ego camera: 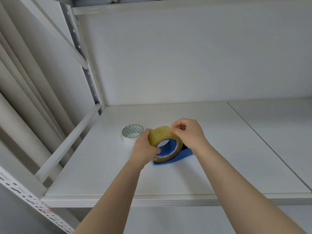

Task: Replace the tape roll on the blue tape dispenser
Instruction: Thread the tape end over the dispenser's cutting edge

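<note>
A yellowish clear tape roll [161,134] sits upright on the blue tape dispenser [184,153], around its blue hub, on the white shelf [104,176]. My left hand [144,150] grips the roll's left side, with the thumb reaching into the hub opening. Pinching at the roll's top outer edge is my right hand [189,133], thumb and forefinger together; the tape end itself is too small to make out. The dispenser's base and a dark part show under my right wrist; the rest is hidden by the roll and hands.
A white tape roll [132,135] with a patterned inner core lies flat just left of my left hand. The shelf's front edge [152,200] runs below my forearms. A white perforated rack post [87,65] and a rail stand at the left.
</note>
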